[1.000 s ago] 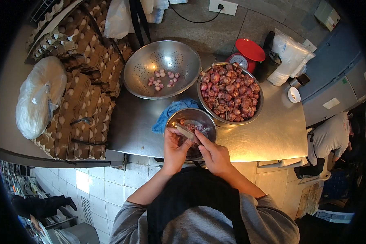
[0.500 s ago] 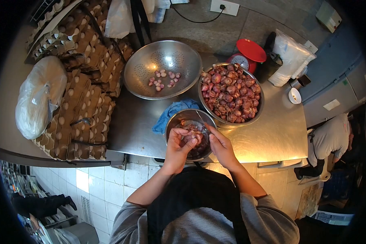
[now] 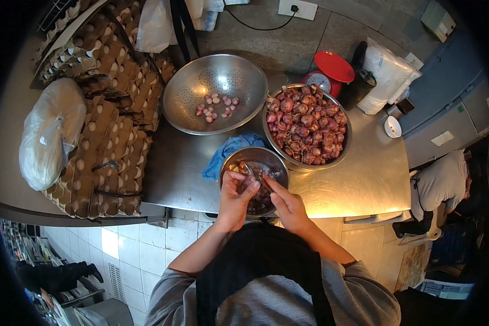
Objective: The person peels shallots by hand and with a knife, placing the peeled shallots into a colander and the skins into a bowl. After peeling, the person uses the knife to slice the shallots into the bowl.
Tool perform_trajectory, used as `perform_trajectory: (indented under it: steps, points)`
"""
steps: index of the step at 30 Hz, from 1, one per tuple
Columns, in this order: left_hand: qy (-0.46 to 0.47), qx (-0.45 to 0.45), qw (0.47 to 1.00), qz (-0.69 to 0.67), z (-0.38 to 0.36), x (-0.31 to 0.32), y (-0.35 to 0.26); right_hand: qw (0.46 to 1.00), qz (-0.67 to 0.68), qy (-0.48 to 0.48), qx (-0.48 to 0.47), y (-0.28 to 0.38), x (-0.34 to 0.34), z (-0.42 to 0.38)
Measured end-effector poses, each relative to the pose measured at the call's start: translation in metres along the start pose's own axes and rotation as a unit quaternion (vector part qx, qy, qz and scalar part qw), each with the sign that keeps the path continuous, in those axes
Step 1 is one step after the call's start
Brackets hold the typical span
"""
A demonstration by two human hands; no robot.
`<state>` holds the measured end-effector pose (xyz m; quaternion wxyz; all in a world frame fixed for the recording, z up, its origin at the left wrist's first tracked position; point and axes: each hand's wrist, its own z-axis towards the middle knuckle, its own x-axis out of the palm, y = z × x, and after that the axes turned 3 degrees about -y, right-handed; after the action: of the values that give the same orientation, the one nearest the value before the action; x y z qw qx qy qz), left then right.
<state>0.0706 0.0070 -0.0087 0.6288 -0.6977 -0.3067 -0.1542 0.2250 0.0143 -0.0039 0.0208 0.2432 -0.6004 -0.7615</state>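
Note:
Over a small steel bowl (image 3: 281,158) of water and peelings, my hands work close together. My left hand (image 3: 235,200) is closed on a shallot, mostly hidden by the fingers. My right hand (image 3: 289,202) grips a small knife (image 3: 251,169), its blade pointing up and left across the bowl against the left fingertips. Behind and to the right, a big steel bowl is heaped with unpeeled red shallots (image 3: 308,125). A steel colander (image 3: 182,92) at the back holds several peeled shallots (image 3: 208,114).
A blue cloth (image 3: 222,156) lies beside the small bowl. Stacked egg trays (image 3: 100,157) and a white plastic bag (image 3: 51,133) fill the left. A red scale (image 3: 334,65), a plastic sack (image 3: 385,81) and a white cup (image 3: 392,127) stand right. Another person (image 3: 442,179) bends at far right.
The knife has swung from upright near the right fingers to lie leftward at the left fingertips. Both hands have come closer together over the bowl.

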Motion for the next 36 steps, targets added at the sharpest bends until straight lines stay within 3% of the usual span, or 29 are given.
perform_trajectory:
  steps: [3,5,7,9,12,13,16,21,24,27,30,34,36]
  points:
    - [0.026,0.002,1.0,-0.004,-0.002,0.007,-0.007,0.998,-0.015,-0.056,-0.037,-0.022,0.004,0.005]
    - [0.031,-0.004,0.999,-0.019,0.0,0.006,-0.006,0.981,0.145,-0.013,0.131,-0.016,-0.007,0.005]
    - [0.024,-0.011,1.0,-0.014,0.003,0.003,-0.003,0.945,0.252,0.024,0.208,-0.013,-0.011,0.005]
    - [0.007,-0.021,1.0,0.011,0.005,0.002,0.0,0.929,0.31,0.052,0.196,-0.013,-0.011,0.004]
    - [-0.064,-0.089,0.994,0.007,0.006,0.014,0.009,0.841,0.497,-0.036,0.212,-0.001,0.02,0.011]
    - [-0.13,-0.121,0.984,0.004,0.008,0.02,0.021,0.824,0.525,-0.072,0.198,-0.016,0.036,0.013]
    - [-0.219,-0.043,0.975,-0.006,0.024,0.041,0.029,0.89,0.359,-0.194,0.205,-0.017,0.05,0.027]
    - [-0.262,-0.064,0.959,-0.086,0.034,0.038,0.03,0.962,0.21,-0.111,0.135,-0.015,0.041,0.031]
    - [-0.197,-0.168,0.955,-0.142,0.034,0.021,0.032,0.957,0.256,-0.083,0.107,-0.011,0.038,0.033]
    - [-0.124,-0.173,0.967,-0.139,0.026,0.014,0.026,0.955,0.267,-0.057,0.112,-0.024,0.034,0.037]
    - [-0.04,-0.188,0.977,-0.087,0.008,0.006,0.013,0.995,0.083,-0.02,0.06,-0.024,0.022,0.041]
    - [0.027,-0.185,0.982,0.022,0.0,-0.012,-0.01,0.988,-0.155,0.015,0.003,0.008,0.012,0.045]
    - [0.069,-0.181,0.981,0.021,0.002,-0.021,-0.016,0.994,-0.101,0.015,0.022,0.011,0.014,0.046]
